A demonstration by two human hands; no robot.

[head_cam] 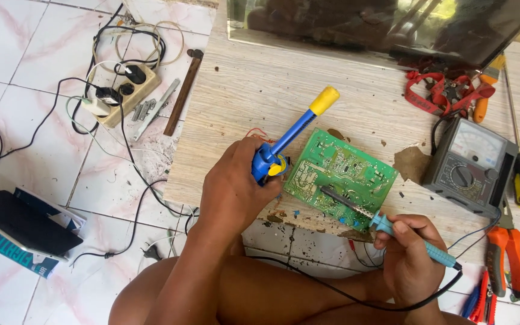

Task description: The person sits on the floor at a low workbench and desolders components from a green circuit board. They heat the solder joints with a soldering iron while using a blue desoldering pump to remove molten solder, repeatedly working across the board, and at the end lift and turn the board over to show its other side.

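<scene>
Head view: right hand (409, 256) pinched a teal soldering iron (392, 232), its tip on the green circuit board (339, 177) at the near table (260, 90) edge. Left hand (236, 189) wrapped shut around a blue desoldering pump (290, 138) just left of the board. Grey multimeter (470, 165) sat right; power strip (124, 90) far left.

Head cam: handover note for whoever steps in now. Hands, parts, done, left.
Left hand: gripping a blue desoldering pump with a yellow plunger, nozzle end at the left edge of the green circuit board.
Right hand: holding a teal soldering iron, tip resting on the board's solder side.
Board lies flat on the low wooden table; analog multimeter to its right, orange pliers beyond.
Done: cannot tell which joints are cleared.
Left: no component visibly lifted off the board yet.
</scene>
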